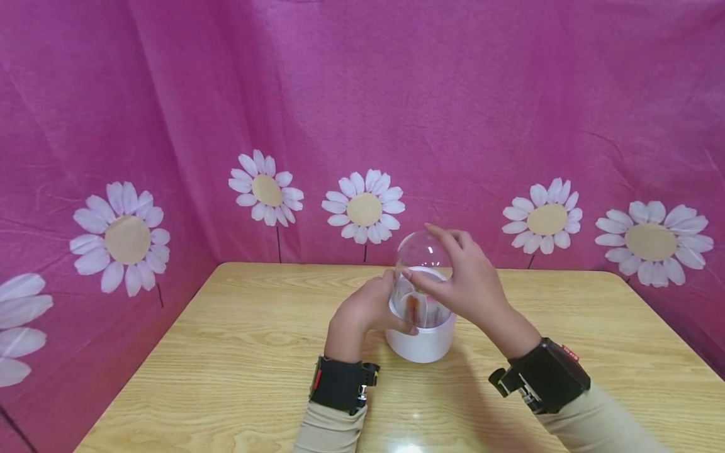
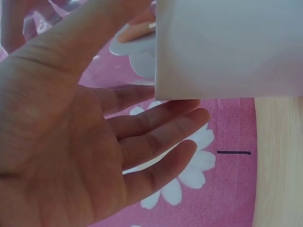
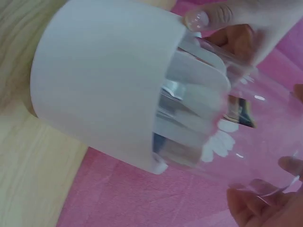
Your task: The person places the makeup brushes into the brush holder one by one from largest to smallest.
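Upright on the table stands a white round holder (image 1: pixel 420 347) with a clear domed cover (image 1: pixel 416 248) at its top. Through the cover, several makeup brushes (image 3: pixel 201 99) show in the right wrist view, bristles toward the dome. My right hand (image 1: pixel 476 286) grips the upper part of the dome, fingers spread over its far side and thumb on the near side. The left hand (image 1: pixel 367 306) holds the holder at its rim, thumb (image 3: pixel 198 20) on the near edge and fingers behind. In the left wrist view, the fingertips reach behind the white wall.
The wood-grain table (image 1: pixel 238 365) extends around the holder. A pink curtain with white daisies (image 1: pixel 453 113) hangs along the table's back and sides. Each wrist carries a black strap (image 1: pixel 549 376) with a small camera.
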`<state>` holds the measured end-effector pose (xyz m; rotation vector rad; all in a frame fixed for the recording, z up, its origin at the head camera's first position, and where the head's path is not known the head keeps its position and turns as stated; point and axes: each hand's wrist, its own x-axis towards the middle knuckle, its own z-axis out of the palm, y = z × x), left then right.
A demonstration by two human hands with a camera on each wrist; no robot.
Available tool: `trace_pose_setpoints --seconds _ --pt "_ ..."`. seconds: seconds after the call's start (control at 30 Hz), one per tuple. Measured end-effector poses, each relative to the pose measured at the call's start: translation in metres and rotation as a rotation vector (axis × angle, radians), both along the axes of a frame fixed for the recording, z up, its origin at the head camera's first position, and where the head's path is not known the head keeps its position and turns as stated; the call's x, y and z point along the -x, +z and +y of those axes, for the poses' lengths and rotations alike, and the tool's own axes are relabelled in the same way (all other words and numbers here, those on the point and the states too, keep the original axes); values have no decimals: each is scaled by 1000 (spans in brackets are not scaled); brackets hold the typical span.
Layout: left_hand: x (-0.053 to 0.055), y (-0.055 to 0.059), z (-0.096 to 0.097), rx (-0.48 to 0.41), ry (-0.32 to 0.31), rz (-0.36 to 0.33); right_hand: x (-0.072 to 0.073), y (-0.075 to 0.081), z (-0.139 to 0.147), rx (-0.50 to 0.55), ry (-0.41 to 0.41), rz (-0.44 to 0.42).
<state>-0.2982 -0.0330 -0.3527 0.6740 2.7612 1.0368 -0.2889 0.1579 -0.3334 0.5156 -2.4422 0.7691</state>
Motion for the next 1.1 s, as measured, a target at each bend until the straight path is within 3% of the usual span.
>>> trace_pose_setpoints --seconds 0.17,0.3,0.4,0.5,0.7,0.9,1.1 --pt "0 1 5 -11 -16 15 2 -9 -1 3 -59 48" --pt "2 5 10 -48 -4 148 3 -12 -1 24 -79 71" --pt "3 9 14 -112 48 250 5 -13 -2 27 -63 63" --pt "6 7 24 -206 105 301 10 -13 -3 32 -27 36" --pt "31 -2 41 -309 202 376 31 -5 1 45 35 -69" --pt "59 1 46 -320 200 370 50 8 6 36 37 -196" --pt "68 -2 46 -313 233 317 56 12 4 43 25 -322"
